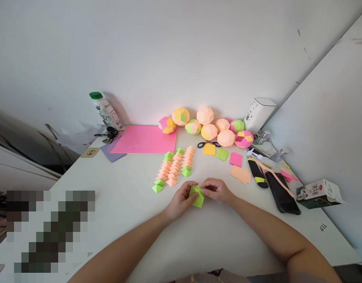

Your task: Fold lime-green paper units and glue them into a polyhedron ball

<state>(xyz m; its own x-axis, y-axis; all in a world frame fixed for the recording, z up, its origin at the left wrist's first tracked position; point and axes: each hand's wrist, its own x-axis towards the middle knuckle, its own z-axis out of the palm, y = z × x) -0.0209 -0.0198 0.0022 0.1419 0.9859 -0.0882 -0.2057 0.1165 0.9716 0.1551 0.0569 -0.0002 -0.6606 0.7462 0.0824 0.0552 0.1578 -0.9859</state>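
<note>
Both my hands meet over the white table (134, 220) on a folded green paper square (198, 198). My left hand (181, 200) curls round its left side, fingers closed on the paper. My right hand (216, 190) pinches its upper right edge with closed fingers. Just behind my hands lie rows of folded orange and green paper units (175, 167).
Several paper balls (209, 125) line the wall, with a pink sheet (144, 139), a bottle (106, 110), keys (108, 134), scissors (205, 144) and small paper squares (222, 154). At the right lie a phone (282, 192), a carton (319, 193) and a white box (259, 114).
</note>
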